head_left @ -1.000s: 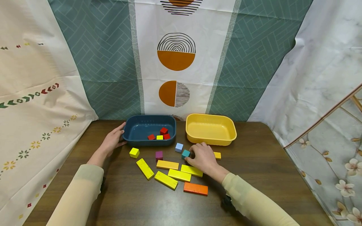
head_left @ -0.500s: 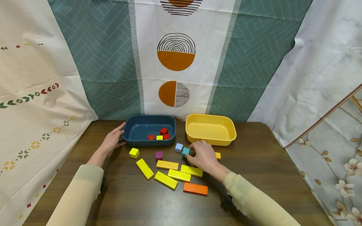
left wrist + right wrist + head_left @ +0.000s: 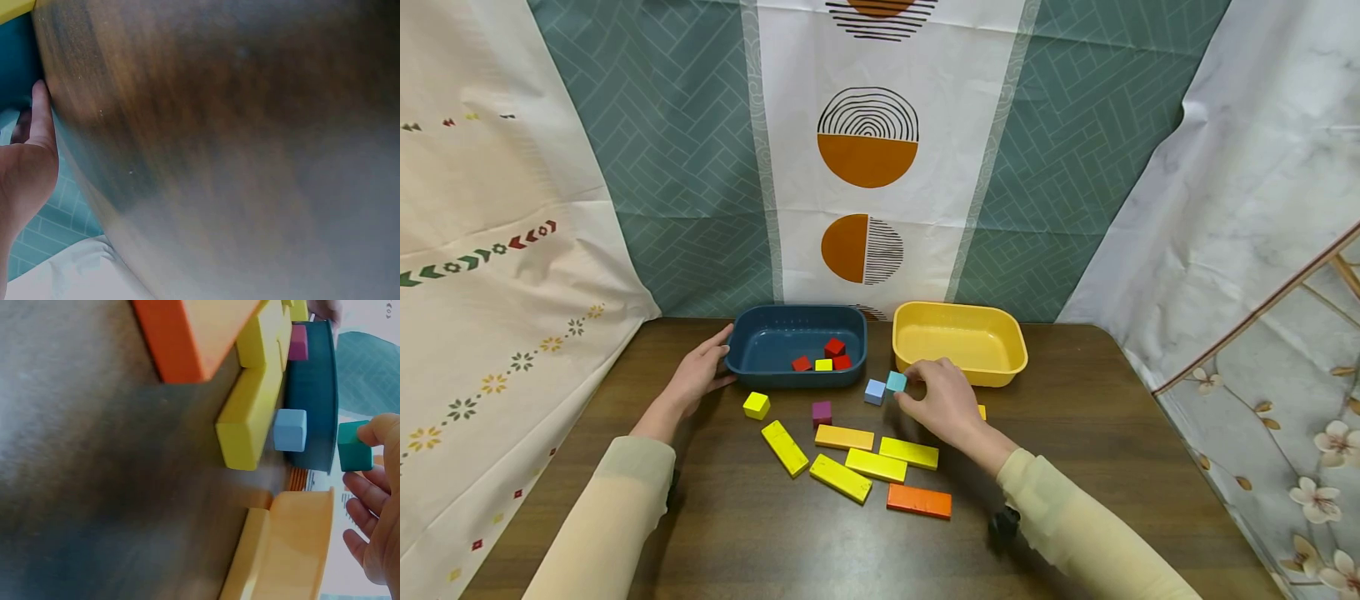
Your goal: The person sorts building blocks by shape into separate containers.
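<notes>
Right hand: pinches a teal cube at its fingertips, lifted clear of the table, just beside a light-blue cube and in front of the gap between the two tubs. Left hand: fingers relaxed, resting against the left wall of the dark blue tub near the table's far edge; the tub holds three red cubes and one yellow. Yellow tub: to its right, same edge. Mid-table: yellow cube, purple cube, several yellow bars, orange bar.
</notes>
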A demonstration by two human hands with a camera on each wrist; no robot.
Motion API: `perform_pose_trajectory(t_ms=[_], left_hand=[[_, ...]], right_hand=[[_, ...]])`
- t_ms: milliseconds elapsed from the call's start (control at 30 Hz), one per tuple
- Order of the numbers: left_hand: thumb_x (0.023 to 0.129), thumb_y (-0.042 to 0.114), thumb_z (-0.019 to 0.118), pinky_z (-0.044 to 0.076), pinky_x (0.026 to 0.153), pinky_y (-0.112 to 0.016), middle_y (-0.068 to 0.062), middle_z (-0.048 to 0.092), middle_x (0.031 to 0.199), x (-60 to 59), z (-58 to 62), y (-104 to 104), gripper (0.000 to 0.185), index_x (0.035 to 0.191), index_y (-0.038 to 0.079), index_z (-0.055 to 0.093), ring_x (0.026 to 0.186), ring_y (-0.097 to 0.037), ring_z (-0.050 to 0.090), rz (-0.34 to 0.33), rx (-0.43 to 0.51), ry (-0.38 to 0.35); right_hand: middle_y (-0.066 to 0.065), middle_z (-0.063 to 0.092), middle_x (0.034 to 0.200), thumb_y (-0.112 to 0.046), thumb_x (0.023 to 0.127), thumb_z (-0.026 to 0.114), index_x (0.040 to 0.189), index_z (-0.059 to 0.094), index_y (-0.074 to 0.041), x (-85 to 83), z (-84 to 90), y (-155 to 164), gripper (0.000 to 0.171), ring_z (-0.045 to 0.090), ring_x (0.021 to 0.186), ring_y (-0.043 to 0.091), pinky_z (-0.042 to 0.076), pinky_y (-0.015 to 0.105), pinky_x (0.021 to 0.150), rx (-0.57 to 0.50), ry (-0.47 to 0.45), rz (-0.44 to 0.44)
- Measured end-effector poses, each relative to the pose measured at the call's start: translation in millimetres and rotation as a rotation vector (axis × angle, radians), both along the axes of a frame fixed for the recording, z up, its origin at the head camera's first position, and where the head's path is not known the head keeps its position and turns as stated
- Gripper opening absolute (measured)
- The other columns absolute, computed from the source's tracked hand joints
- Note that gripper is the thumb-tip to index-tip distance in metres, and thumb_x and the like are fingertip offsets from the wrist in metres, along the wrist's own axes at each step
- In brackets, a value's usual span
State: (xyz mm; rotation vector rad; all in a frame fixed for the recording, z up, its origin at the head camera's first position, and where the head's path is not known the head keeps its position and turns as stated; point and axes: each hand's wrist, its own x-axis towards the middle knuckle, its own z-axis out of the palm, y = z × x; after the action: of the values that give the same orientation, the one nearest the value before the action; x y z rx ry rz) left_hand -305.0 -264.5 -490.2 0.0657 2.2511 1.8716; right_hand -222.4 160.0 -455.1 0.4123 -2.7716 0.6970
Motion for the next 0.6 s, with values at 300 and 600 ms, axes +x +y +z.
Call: perform_pose_trajectory(t_ms=[300, 600], left_hand=[[0.113, 0.026, 0.029, 0.039, 0.109, -0.057, -0.015, 0.010, 0.169, -1.6, -2.9, 0, 0.055, 0.166, 0.026, 0.013, 0.144, -0.042, 0.035, -0.001, 0.013, -0.006], [0.113, 0.026, 0.029, 0.039, 0.109, -0.057, -0.016, 0.009, 0.170, -2.2, -3.1, 0, 0.055, 0.166, 0.025, 0.013, 0.144, -0.043, 0.034, 0.001, 0.022, -0.009]], right_hand=[[0.004, 0.073, 0.104, -0.033, 0.085, 0.081, 0.109, 0.073, -0.011, -8.5, 14.3, 2, 0.034, 0.054, 0.098, 0.022, 0.048, 0.039, 0.084, -0.069, 0.031, 0.018], [0.000, 0.071, 0.103, -0.033, 0.087, 0.080, 0.108, 0.072, -0.012, -21.6, 25.1, -2, 0.031, 0.055, 0.101, 0.021, 0.049, 0.039, 0.086, -0.104, 0.043, 0.027]])
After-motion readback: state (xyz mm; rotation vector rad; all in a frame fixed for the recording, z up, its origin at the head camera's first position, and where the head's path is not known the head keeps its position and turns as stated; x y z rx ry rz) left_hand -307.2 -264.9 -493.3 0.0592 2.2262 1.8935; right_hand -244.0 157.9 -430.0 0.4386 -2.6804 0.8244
